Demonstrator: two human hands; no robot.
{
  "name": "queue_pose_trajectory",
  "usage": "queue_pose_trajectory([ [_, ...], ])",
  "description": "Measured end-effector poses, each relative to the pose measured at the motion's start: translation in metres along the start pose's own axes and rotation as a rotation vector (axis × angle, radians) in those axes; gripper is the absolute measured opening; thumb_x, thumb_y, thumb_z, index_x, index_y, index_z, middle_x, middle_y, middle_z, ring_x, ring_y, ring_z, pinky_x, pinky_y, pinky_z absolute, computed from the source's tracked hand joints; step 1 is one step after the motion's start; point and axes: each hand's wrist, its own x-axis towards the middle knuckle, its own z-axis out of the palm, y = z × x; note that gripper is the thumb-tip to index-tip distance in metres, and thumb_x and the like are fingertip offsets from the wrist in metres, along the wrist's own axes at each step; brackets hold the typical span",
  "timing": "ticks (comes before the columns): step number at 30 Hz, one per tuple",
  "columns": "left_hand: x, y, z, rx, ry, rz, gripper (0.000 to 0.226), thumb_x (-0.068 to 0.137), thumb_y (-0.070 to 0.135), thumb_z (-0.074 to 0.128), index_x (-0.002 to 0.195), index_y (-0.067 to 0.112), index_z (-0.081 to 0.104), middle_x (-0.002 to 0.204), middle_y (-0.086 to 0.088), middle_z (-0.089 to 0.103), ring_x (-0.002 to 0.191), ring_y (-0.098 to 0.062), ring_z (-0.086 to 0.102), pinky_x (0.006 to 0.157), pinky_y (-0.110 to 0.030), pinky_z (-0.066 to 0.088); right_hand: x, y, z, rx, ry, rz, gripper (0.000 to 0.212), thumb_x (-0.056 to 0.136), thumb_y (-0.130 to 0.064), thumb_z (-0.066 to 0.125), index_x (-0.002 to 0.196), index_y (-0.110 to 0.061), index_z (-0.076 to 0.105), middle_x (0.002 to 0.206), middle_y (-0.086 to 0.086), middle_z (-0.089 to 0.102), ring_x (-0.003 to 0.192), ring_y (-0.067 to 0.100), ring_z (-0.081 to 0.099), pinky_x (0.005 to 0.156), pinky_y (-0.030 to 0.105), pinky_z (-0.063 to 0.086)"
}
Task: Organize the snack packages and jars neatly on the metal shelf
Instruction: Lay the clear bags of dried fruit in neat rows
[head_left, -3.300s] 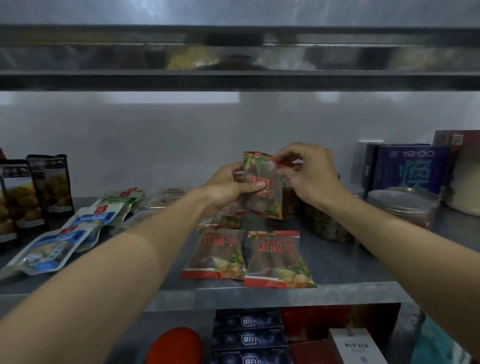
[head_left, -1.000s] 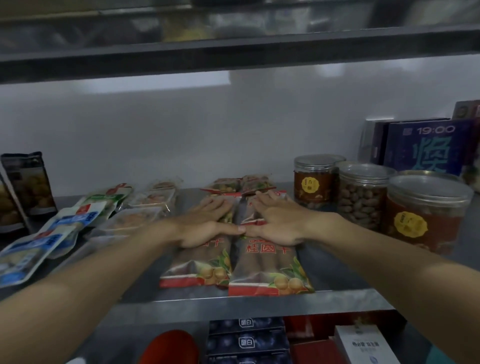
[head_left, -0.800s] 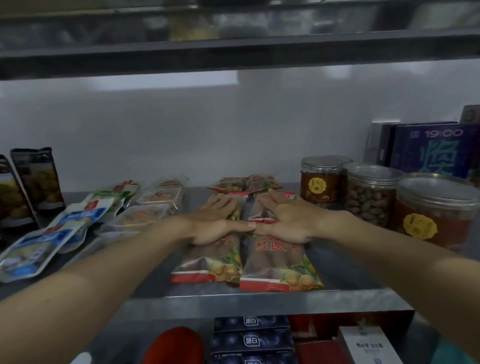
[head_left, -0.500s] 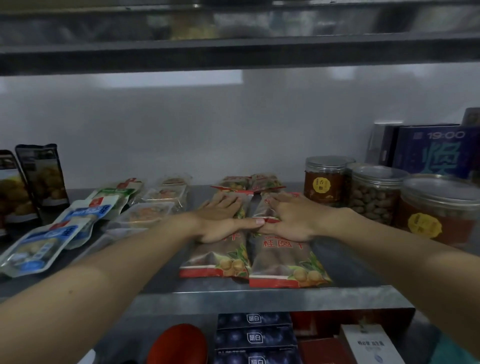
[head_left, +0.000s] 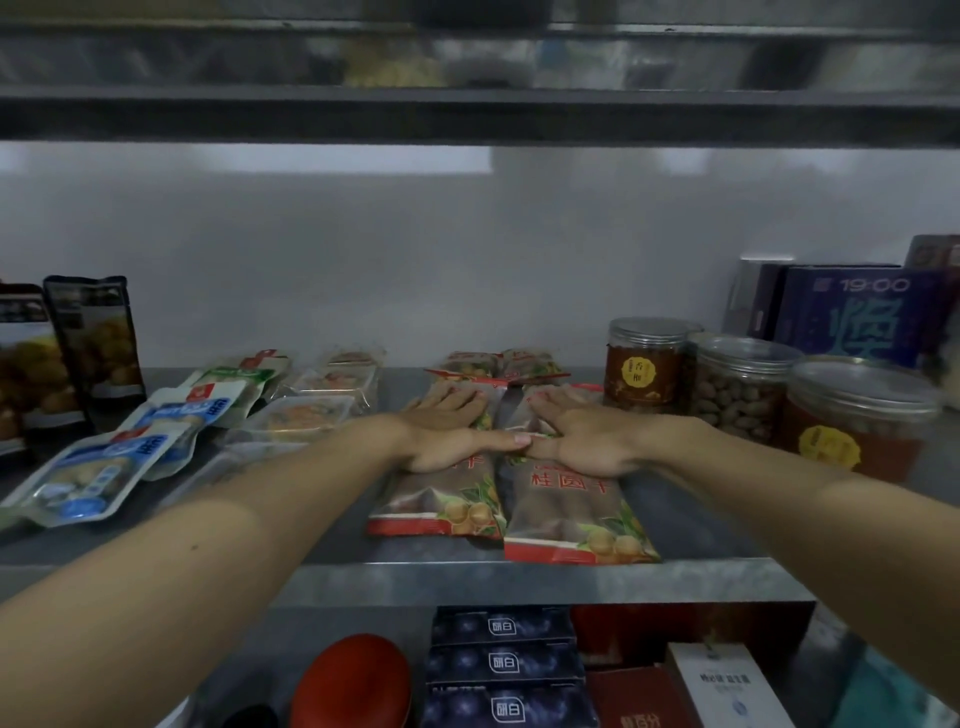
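We see both hands lying flat with straight fingers, thumbs meeting. The left hand (head_left: 447, 434) presses on the left dried-longan packet (head_left: 441, 506), the right hand (head_left: 582, 436) on the right dried-longan packet (head_left: 566, 519). The packets lie side by side, touching, at the metal shelf's (head_left: 467, 579) front edge. Lidded jars (head_left: 647, 364) stand toward its right edge.

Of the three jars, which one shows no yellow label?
The middle jar, showing pale nuts; the far jar and the near jar each carry a round yellow label.
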Motion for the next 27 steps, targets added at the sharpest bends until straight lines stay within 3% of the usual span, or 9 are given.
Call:
queue_pose_trajectory([
  [2, -0.001, 0.001, -0.003, 0.016, 0.010, 0.004, 0.103, 0.070, 0.087, 0.011, 0.153, 0.028, -0.001, 0.161, 0.005, -0.009, 0.147, -0.018, -0.015, 0.119, -0.045, -0.004, -0.001, 0.003, -0.004, 0.073, 0.001, 0.010, 0.079, 0.094, -0.068, 0.024, 0.156, -0.023, 0.008, 0.163, 0.000, -0.006, 0.149, 0.020, -0.012, 0.121, 0.043, -0.001],
  [5, -0.002, -0.003, -0.009, -0.025, 0.040, 0.012, 0.092, 0.077, 0.083, 0.016, 0.153, 0.030, 0.008, 0.161, 0.006, -0.004, 0.147, -0.018, -0.012, 0.119, -0.044, -0.004, -0.007, -0.003, -0.016, 0.223, 0.083, 0.020, 0.069, 0.096, -0.063, 0.029, 0.154, -0.026, 0.022, 0.163, 0.001, 0.002, 0.150, 0.023, -0.005, 0.119, 0.044, 0.002],
  [8, -0.004, -0.006, -0.007, -0.085, 0.024, 0.015, 0.082, 0.087, 0.072, 0.031, 0.154, 0.030, 0.006, 0.161, 0.005, -0.006, 0.147, -0.018, -0.012, 0.118, -0.045, -0.003, -0.008, -0.017, -0.012, 0.178, 0.075, 0.012, 0.062, 0.100, -0.056, 0.023, 0.152, -0.022, 0.028, 0.163, 0.004, 0.007, 0.150, 0.026, 0.000, 0.120, 0.044, 0.005],
  [10, -0.006, -0.004, 0.000, -0.109, 0.028, 0.016, 0.079, 0.091, 0.063, 0.035, 0.154, 0.028, 0.001, 0.161, 0.004, -0.010, 0.147, -0.016, -0.013, 0.118, -0.043, -0.003, -0.003, -0.023, 0.000, 0.117, 0.038, 0.005, 0.067, 0.100, -0.057, 0.017, 0.154, -0.018, 0.023, 0.163, 0.007, 0.001, 0.150, 0.026, -0.005, 0.121, 0.044, 0.001],
  [15, 0.002, -0.009, 0.007, -0.100, 0.066, 0.012, 0.062, 0.098, 0.056, 0.015, 0.153, 0.032, -0.002, 0.161, 0.004, -0.011, 0.147, -0.017, -0.015, 0.119, -0.040, -0.006, 0.007, -0.018, 0.008, 0.146, 0.075, -0.022, 0.068, 0.101, -0.054, 0.016, 0.155, -0.014, 0.008, 0.163, 0.005, -0.003, 0.150, 0.020, -0.009, 0.122, 0.041, -0.002],
  [19, 0.002, -0.007, 0.003, -0.051, 0.055, 0.018, 0.062, 0.099, 0.055, 0.013, 0.154, 0.028, 0.004, 0.162, 0.003, -0.005, 0.148, -0.017, -0.009, 0.119, -0.038, -0.003, 0.007, -0.018, 0.005, 0.152, 0.076, -0.047, 0.069, 0.100, -0.057, 0.018, 0.155, -0.015, 0.017, 0.163, 0.004, 0.002, 0.150, 0.021, -0.005, 0.122, 0.043, 0.000],
  [22, -0.004, -0.003, -0.017, -0.073, 0.093, 0.019, 0.064, 0.097, 0.060, 0.018, 0.153, 0.028, 0.014, 0.161, 0.002, 0.010, 0.148, -0.019, 0.008, 0.118, -0.036, 0.006, 0.004, -0.012, -0.010, 0.220, 0.136, -0.072, 0.070, 0.099, -0.058, 0.021, 0.154, -0.016, 0.020, 0.163, 0.004, 0.009, 0.150, 0.023, 0.004, 0.121, 0.040, 0.007],
  [25, -0.006, -0.009, -0.041, -0.081, 0.134, -0.025, 0.062, 0.097, 0.057, 0.031, 0.151, 0.028, 0.022, 0.159, 0.001, 0.022, 0.144, -0.021, 0.023, 0.114, -0.032, 0.017, 0.013, 0.003, -0.034, 0.275, 0.244, -0.064, 0.063, 0.101, -0.051, 0.032, 0.151, -0.014, 0.028, 0.157, 0.006, 0.030, 0.143, 0.025, 0.029, 0.113, 0.033, 0.025],
  [27, 0.000, -0.015, -0.051, -0.053, 0.153, -0.041, 0.058, 0.098, 0.052, 0.037, 0.149, 0.027, 0.029, 0.157, -0.001, 0.028, 0.142, -0.023, 0.027, 0.113, -0.032, 0.021, 0.028, 0.012, -0.045, 0.230, 0.258, -0.019, 0.062, 0.101, -0.048, 0.038, 0.150, -0.011, 0.031, 0.155, 0.008, 0.035, 0.140, 0.027, 0.035, 0.109, 0.032, 0.030],
])
